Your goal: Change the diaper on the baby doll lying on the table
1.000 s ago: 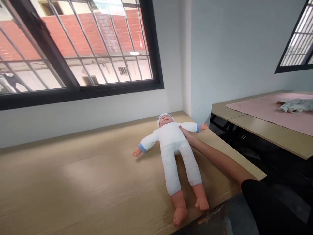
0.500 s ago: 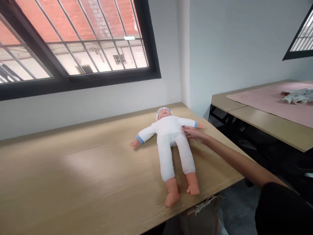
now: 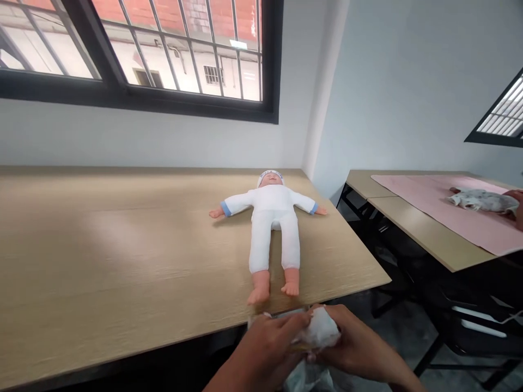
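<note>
A baby doll [image 3: 274, 212] in a white outfit with blue cuffs and a white printed cap lies on its back on the wooden table [image 3: 122, 261], arms spread, bare feet towards me. Just below the table's front edge, my left hand [image 3: 273, 340] and my right hand [image 3: 347, 340] are together, both closed around a crumpled white bundle [image 3: 322, 328]. Whether it is cloth, paper or plastic I cannot tell. Clear plastic shows by my left fingers. Under my hands hangs a translucent plastic bag [image 3: 308, 375]. Neither hand touches the doll.
A second table [image 3: 429, 239] on the right bears a pink mat [image 3: 429, 201] with a doll in patterned clothes [image 3: 482, 201] on it; part of a person's hand shows at the right edge. Dark chairs [image 3: 478, 337] stand below. A barred window [image 3: 183, 49] is behind my table.
My right hand has left the doll's side and come back to the table's front edge. Both hands now hold the white bundle. The doll now lies straighter, and the view has shifted.
</note>
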Action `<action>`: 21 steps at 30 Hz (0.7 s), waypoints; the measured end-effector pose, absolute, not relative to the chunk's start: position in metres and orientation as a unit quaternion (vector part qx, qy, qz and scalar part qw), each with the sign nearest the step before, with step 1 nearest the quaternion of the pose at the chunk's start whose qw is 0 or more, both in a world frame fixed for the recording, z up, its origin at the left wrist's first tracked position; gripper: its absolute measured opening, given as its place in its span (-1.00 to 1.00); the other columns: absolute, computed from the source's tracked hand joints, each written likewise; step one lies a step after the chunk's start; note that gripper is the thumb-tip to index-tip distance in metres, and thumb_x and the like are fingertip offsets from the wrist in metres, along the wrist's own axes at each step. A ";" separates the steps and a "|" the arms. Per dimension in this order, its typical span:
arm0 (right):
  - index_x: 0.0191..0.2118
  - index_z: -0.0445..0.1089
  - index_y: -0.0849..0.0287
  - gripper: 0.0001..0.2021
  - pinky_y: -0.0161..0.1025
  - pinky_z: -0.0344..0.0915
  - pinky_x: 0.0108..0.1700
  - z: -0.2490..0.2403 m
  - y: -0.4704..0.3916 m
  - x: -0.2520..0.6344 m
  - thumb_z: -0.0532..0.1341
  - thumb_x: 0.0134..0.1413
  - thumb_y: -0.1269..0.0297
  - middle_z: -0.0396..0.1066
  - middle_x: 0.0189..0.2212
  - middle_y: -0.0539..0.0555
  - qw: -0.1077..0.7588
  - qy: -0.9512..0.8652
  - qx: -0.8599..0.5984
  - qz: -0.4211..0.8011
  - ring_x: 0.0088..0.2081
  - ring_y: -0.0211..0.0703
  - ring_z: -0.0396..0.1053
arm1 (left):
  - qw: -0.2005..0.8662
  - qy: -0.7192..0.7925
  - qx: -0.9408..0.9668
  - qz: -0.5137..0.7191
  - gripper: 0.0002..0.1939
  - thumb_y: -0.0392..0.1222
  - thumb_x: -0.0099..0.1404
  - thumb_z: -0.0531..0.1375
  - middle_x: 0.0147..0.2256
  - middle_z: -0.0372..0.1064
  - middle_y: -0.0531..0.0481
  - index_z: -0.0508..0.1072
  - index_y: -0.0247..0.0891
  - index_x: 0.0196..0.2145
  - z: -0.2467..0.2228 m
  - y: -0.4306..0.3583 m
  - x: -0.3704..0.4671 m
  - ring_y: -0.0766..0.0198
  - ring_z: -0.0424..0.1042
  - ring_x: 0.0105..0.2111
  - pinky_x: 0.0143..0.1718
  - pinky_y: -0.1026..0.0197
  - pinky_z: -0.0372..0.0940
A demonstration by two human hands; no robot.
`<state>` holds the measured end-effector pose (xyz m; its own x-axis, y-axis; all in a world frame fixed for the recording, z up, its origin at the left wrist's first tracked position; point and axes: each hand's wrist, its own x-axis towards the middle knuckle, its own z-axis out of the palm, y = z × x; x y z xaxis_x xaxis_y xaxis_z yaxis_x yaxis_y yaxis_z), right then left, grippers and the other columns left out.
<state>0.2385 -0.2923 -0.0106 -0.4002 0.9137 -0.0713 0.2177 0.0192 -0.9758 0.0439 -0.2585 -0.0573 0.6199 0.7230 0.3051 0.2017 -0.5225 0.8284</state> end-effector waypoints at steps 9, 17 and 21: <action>-0.22 0.54 0.16 -0.67 -0.06 0.38 -0.06 -0.074 -0.250 0.253 0.38 -0.11 0.08 0.55 -0.24 0.15 0.551 -0.498 -0.506 0.438 -0.18 0.06 0.49 | 0.515 0.489 0.446 0.545 -0.57 0.00 0.08 0.34 -0.01 0.43 -0.06 0.47 -0.17 -0.10 -0.044 -0.212 -0.004 0.07 0.35 0.06 0.09 0.18 0.24; -0.17 0.49 0.16 -0.56 -0.08 0.39 -0.11 -0.090 -0.228 0.231 0.42 -0.19 0.03 0.55 -0.24 0.15 0.590 -0.365 -0.500 0.519 -0.19 0.06 0.49 | 0.761 0.352 0.245 0.487 -0.68 -0.14 0.22 0.24 -0.04 0.45 -0.15 0.46 -0.30 -0.09 -0.076 -0.192 0.005 0.18 0.46 -0.07 -0.09 0.21 0.36; -0.15 0.47 0.18 -0.50 -0.10 0.42 -0.19 -0.098 -0.230 0.221 0.41 -0.22 -0.02 0.54 -0.25 0.17 0.593 -0.337 -0.476 0.555 -0.25 0.06 0.50 | 0.811 0.313 0.228 0.438 -0.68 -0.04 0.25 0.21 -0.23 0.53 -0.11 0.49 -0.30 -0.14 -0.076 -0.191 0.020 0.15 0.51 -0.16 -0.14 0.18 0.39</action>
<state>0.2208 -0.2296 -0.0983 0.1560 0.9792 -0.1296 -0.3379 -0.0703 -0.9385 0.0200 -0.1905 -0.0756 0.4198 0.8536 -0.3085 -0.5673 0.5121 0.6449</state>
